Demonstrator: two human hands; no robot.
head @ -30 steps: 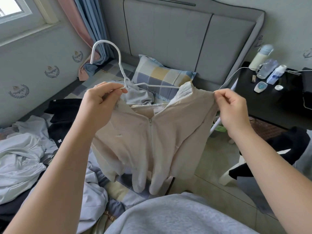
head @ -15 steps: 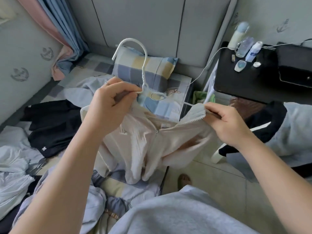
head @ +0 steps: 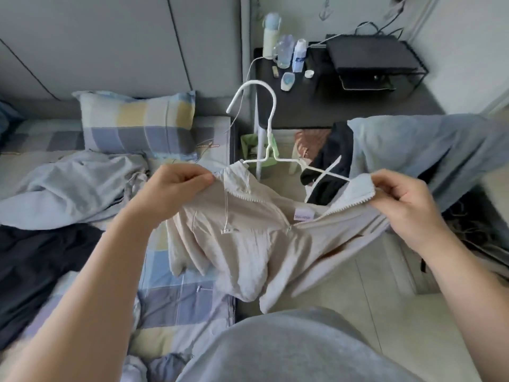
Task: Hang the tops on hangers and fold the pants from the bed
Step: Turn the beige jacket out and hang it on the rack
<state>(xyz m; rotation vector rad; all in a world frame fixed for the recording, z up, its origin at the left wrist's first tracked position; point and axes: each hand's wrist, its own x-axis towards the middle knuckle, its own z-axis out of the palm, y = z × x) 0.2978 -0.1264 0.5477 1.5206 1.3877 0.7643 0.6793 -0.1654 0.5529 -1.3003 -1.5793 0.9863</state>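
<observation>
Holding a beige zip-up jacket [head: 256,244] spread at the centre of the view, both hands are well apart, one at each side of the open collar. The left hand [head: 176,186], at 9 o'clock from the jacket's zip, pinches the collar edge between thumb and curled fingers. The right hand [head: 405,205], at 3 o'clock, grips the opposite collar edge in the same way.

A white hanger [head: 271,119] stands upright at 12 o'clock from the jacket. Its hook points up and its shoulder bar sits just above the collar. The bar's right end meets the collar beside the right hand. Whether the left end is inside the jacket cannot be told.

The jacket is half unzipped. A pale label shows inside the neck, and a drawstring with a toggle hangs below the left hand. The body and sleeves hang over the edge of the bed [head: 181,299] and the tiled floor.

On the bed, a checked pillow [head: 137,119] lies at 10 o'clock, a light blue garment [head: 68,186] at 9 o'clock and a black garment [head: 35,266] at 8 o'clock. A black nightstand [head: 358,111] carrying bottles stands at 1 o'clock.
</observation>
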